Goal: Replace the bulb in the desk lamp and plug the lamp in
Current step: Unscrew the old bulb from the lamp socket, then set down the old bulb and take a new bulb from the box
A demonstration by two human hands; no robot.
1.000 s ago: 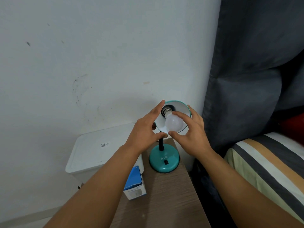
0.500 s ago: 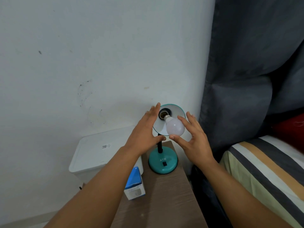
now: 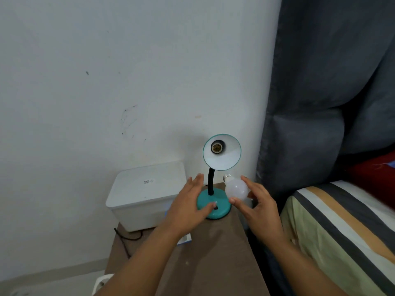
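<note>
Bulb (image 3: 237, 189): white, out of the socket (image 3: 217, 147), pinched between thumb and fingers of the right hand (image 3: 259, 207), below and right of the shade (image 3: 222, 153), metal cap pointing up-left. Socket is bare inside the shade. Left hand (image 3: 188, 207): fingers straight and spread, holding nothing, over the teal lamp base (image 3: 210, 207); contact with the base cannot be confirmed. Lamp stands on the wooden table (image 3: 209, 253), beside a white box (image 3: 145, 193)
</note>
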